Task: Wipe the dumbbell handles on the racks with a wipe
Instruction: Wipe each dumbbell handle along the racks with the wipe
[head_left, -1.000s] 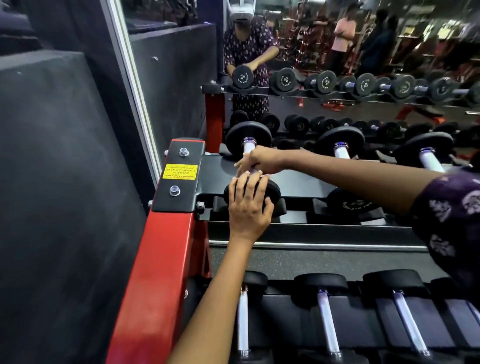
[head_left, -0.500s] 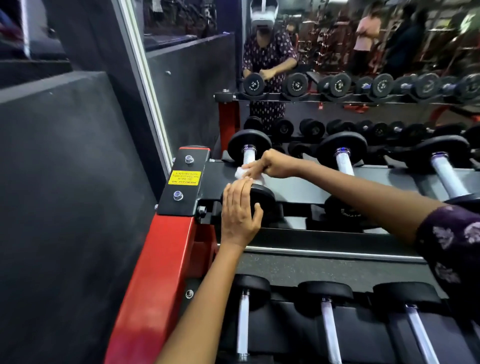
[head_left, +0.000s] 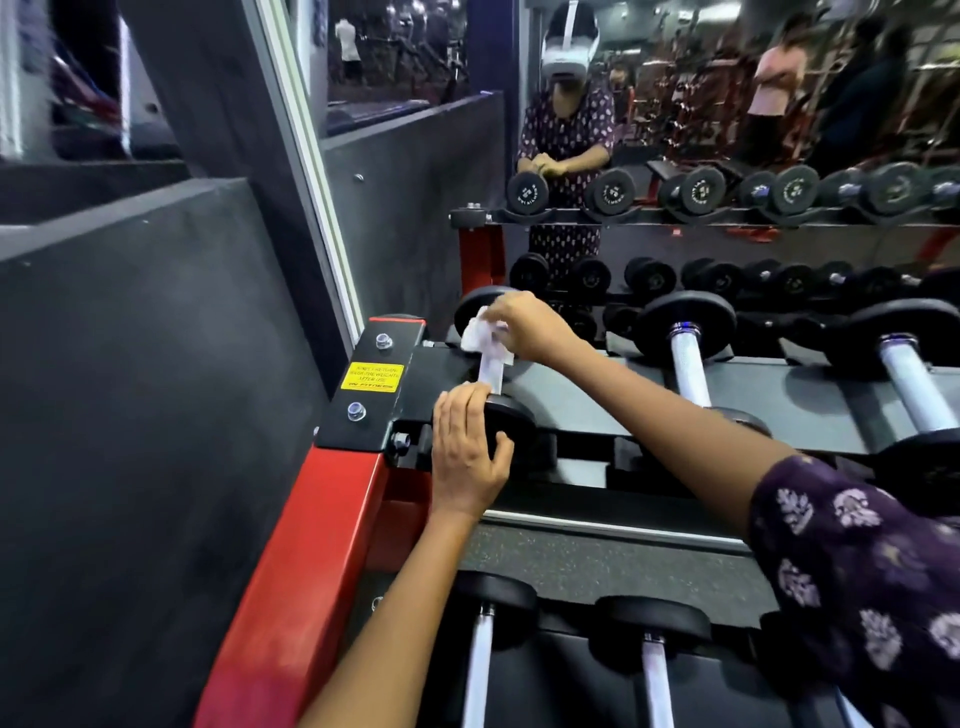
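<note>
The leftmost dumbbell on the upper rack lies with its silver handle (head_left: 491, 373) pointing away from me. My right hand (head_left: 525, 326) pinches a crumpled white wipe (head_left: 479, 332) at the far end of that handle, near the far weight head (head_left: 475, 306). My left hand (head_left: 467, 457) lies flat over the near black weight head (head_left: 511, 415), fingers straight and thumb out to the right. Two more dumbbells with silver handles (head_left: 690, 364) lie to the right on the same tier.
The rack has a red upright (head_left: 291, 587) and a black end bracket with a yellow label (head_left: 372, 376). A dark wall stands close on the left. A mirror (head_left: 727, 130) behind the rack reflects me and other people. Lower-tier dumbbells (head_left: 480, 654) lie below my arms.
My right hand has slid the wipe along the handle from near my left hand toward the far weight head. My left hand has stayed on the near head.
</note>
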